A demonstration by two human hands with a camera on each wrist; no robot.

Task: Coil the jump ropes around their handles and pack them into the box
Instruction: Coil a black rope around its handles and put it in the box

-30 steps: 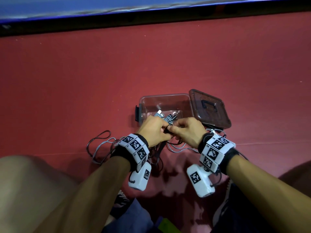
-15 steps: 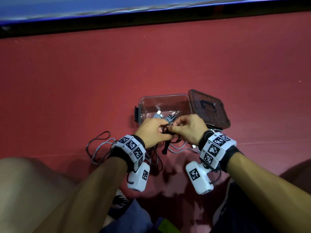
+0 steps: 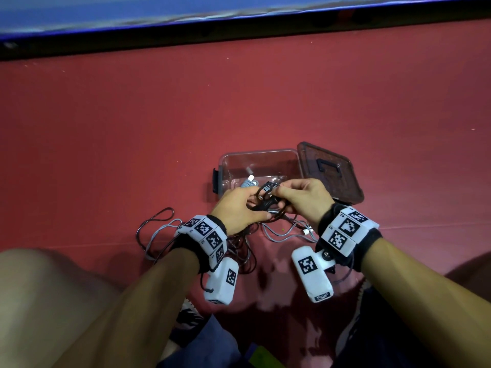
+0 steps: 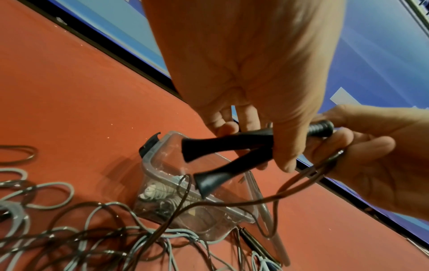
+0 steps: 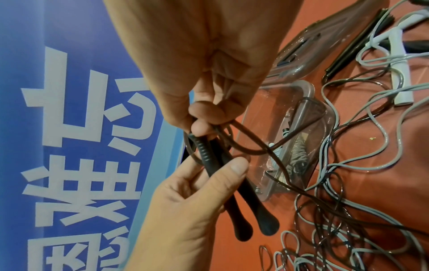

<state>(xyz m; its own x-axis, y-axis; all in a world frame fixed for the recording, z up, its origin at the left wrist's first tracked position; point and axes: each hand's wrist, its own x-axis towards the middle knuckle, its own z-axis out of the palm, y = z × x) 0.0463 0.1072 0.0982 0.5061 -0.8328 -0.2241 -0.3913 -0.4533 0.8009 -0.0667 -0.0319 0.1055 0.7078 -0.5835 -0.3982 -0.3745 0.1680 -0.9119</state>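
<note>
Black handles [image 4: 223,146]: a pair, flared at the ends, held side by side over the near edge of the box. The left hand [image 3: 239,205] has thumb and fingers curled round them at mid-length; the ribbed ends point toward the right hand [image 3: 305,200].

Dark rope [image 4: 232,200]: attached to the black handles. The right hand pinches a loop of it at the ribbed ends, fingers [image 5: 204,113] curled closed on the cord. A loop or so shows at the handle tops in the head view; most of the length trails down to the floor, so the coiling looks barely begun.

Box [image 3: 228,160]: clear plastic, open, on the red floor [image 3: 239,102] just beyond the hands. Inside lies one grey rope bundle [image 5: 298,152], already wound on its handles; by the look of it, one rope packed.

Lid [image 3: 329,171]: dark and translucent, off the box, leaning at its right side.

Loose ropes [image 3: 159,235]: grey and dark cords tangled on the floor between the box and the person. White handles [image 5: 400,73] lie uncoiled to the right of the box, and a slim black handle pair [image 5: 357,42] rests near the lid.

Remaining, as judged: finish winding the dark rope, pack it, then coil and pack at least the white-handled rope and the slim black one. How many ropes make up the tangle cannot be told.

Blue banner [image 5: 81,128]: white characters, along the far edge of the floor.
</note>
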